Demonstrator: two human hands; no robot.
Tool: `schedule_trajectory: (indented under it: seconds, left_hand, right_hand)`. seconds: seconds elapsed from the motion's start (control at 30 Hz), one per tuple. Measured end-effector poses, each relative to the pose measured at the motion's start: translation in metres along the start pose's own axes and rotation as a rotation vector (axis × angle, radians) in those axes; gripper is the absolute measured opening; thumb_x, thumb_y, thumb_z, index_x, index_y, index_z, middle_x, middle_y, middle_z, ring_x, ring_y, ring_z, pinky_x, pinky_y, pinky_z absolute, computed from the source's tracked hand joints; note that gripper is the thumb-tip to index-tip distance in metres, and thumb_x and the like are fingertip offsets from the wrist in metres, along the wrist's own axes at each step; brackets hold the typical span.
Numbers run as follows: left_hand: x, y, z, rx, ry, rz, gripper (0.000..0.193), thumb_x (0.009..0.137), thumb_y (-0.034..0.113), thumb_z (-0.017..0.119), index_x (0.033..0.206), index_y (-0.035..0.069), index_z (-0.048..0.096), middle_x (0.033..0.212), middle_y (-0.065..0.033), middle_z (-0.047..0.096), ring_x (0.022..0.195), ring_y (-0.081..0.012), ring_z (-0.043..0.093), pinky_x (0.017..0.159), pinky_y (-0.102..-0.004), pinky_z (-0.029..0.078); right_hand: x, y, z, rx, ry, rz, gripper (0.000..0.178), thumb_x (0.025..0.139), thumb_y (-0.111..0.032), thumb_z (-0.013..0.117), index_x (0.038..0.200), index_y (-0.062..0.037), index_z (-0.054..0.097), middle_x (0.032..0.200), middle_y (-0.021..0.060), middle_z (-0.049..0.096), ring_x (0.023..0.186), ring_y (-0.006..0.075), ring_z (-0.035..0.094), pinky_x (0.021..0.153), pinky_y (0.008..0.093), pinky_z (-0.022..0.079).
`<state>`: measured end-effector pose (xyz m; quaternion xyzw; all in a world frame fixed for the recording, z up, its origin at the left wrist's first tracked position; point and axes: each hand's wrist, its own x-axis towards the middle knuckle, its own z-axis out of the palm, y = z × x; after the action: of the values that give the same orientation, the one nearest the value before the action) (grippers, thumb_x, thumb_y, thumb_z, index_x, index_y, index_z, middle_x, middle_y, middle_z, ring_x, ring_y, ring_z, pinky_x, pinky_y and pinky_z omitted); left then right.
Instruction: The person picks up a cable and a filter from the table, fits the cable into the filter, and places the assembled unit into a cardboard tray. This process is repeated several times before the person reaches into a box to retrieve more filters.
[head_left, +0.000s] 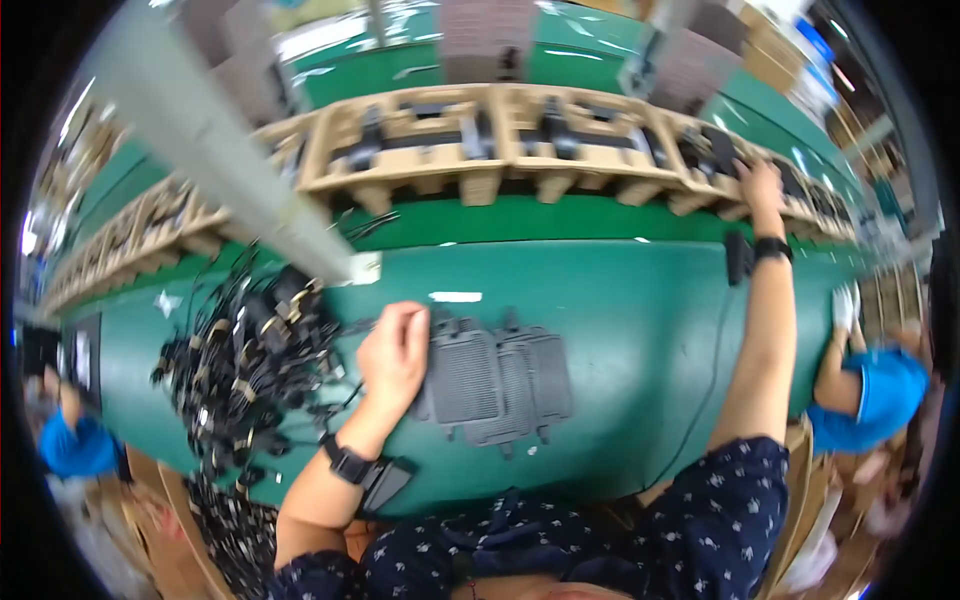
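Observation:
My left hand (393,358) is closed, fingers curled, at the left edge of a loose stack of dark grey ribbed flat pieces (466,376) on the green table. Whatever its fingers pinch, if anything, is hidden. Reaching far to the right, my right hand (763,190) is at a moulded cardboard tray (690,184). Its fingers close on the near corner of a dark flat piece (719,150) there; motion smears the details. Left of my left hand lies a big tangled heap of black cables with plugs (255,355).
More cardboard trays (410,172) holding black parts run in a row along the back. A pale metal post (230,150) slants in front of them at left. A black device (738,258) with a cable lies near my right wrist. Blue-clad people (885,388) work at both sides.

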<state>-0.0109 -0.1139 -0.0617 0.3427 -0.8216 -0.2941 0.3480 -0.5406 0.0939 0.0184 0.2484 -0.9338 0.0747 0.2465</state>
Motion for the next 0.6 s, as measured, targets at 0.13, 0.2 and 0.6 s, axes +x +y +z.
schedule_trajectory:
  seconds: [0.13,0.2,0.6]
  left_hand:
    - [0.0,-0.001,-0.005,0.011,-0.05,-0.026,0.012,0.087,0.021,0.056,0.092,0.01,0.057,0.07,-0.0093,0.062,0.062,-0.0251,0.061,0.056,-0.0333,0.047]
    - [-0.003,0.001,-0.013,0.006,-0.039,-0.041,0.012,0.086,0.021,0.056,0.09,0.01,0.057,0.071,-0.0084,0.062,0.063,-0.0252,0.061,0.056,-0.0345,0.047]
    - [-0.013,-0.047,0.024,-0.147,-0.112,0.12,0.04,0.085,0.035,0.051,0.116,0.011,0.05,0.115,-0.0131,0.053,0.106,-0.0268,0.051,0.088,-0.0377,0.04]
  right_hand:
    - [-0.033,-0.072,-0.006,0.201,0.363,-0.069,0.021,0.082,-0.023,0.061,0.099,-0.0103,0.059,0.09,0.0128,0.057,0.079,0.0304,0.057,0.069,0.0399,0.046]
    - [-0.077,-0.163,-0.03,0.654,0.347,-0.298,0.016,0.086,-0.022,0.057,0.094,-0.0077,0.06,0.081,0.0112,0.058,0.074,0.0282,0.056,0.065,0.0364,0.045]
    - [-0.274,-0.483,-0.146,0.685,-0.078,-1.182,0.023,0.081,-0.021,0.06,0.09,-0.0012,0.053,0.08,0.0147,0.061,0.073,0.0273,0.062,0.06,0.0352,0.051]
